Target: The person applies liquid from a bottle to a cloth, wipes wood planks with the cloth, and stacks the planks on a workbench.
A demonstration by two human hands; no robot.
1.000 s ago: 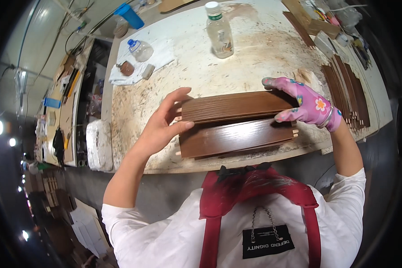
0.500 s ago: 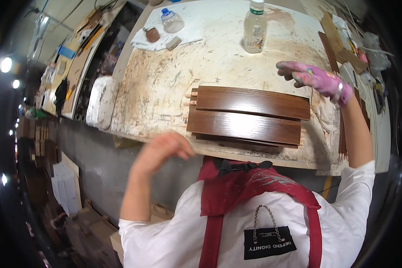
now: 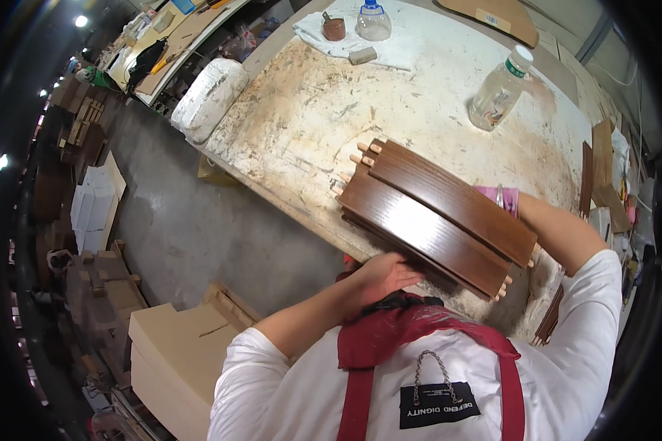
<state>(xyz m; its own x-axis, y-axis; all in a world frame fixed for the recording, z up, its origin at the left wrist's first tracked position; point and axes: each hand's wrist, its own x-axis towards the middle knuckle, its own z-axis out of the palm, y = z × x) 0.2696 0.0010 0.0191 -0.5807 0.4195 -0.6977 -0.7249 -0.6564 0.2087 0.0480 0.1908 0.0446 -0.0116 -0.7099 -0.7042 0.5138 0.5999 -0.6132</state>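
Note:
A stack of dark brown, glossy wooden boards [image 3: 419, 209] with pale round pegs at the ends lies on the worktable [image 3: 272, 117]. My bare left hand [image 3: 391, 275] is at the near long side of the stack, fingers stretched out and palm up. Its fingertips reach to the lowest boards; whether they touch is unclear. Across the stack, at its far side, is my right hand [image 3: 502, 198] in a pink glove. Its fingers are hidden behind the boards, so their grip cannot be seen.
A clear bottle [image 3: 496, 92] stands at the back right. Farther left, a squat bottle [image 3: 374, 22], a brown cup [image 3: 334, 29] and a grey block [image 3: 362, 56] sit on white cloth. A white wrapped bundle [image 3: 210, 99] is at the left edge, cartons [image 3: 180, 353] below.
My right hand has come down from the right to behind the stack. My left hand has moved right to its near side. The whole view has turned, so the table appears tilted.

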